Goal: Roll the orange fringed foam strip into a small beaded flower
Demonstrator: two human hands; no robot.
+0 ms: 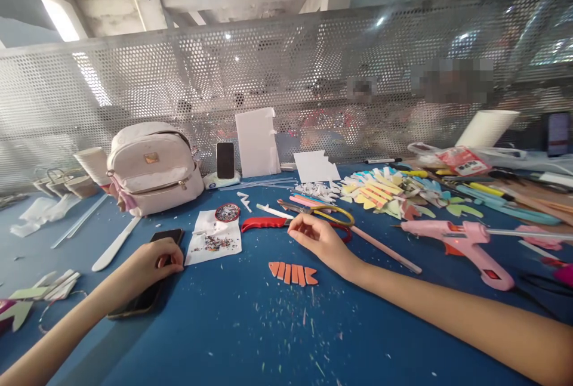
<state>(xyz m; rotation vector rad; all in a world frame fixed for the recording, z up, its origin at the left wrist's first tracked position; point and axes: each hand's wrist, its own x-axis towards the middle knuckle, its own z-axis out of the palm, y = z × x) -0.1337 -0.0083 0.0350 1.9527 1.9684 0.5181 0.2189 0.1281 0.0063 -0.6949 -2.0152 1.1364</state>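
Observation:
My left hand (157, 259) rests on a dark phone (134, 305), its fingers loosely bent and nothing visible between thumb and forefinger. My right hand (320, 243) lies on the blue table, fingers relaxed and curved, with nothing visible in them. Beside its fingertips is a red-handled tool (265, 223), whose far end is hidden by the hand. Scissors with yellowish handles (342, 213) lie just behind that hand. In front of it, orange paper strips (293, 274) sit in a row, shaped like a small fish. Left of the tool, a white paper sheet (201, 234) holds dark, glittery bits.
A pink glue gun (465, 243) lies at right. Behind are coloured paper cutouts (380, 189), white scraps (317, 190) and an upright phone (225, 160). A white backpack (154, 168) stands back left, near a white plastic knife (115, 246). Perforated metal screen (286, 70) closes the back.

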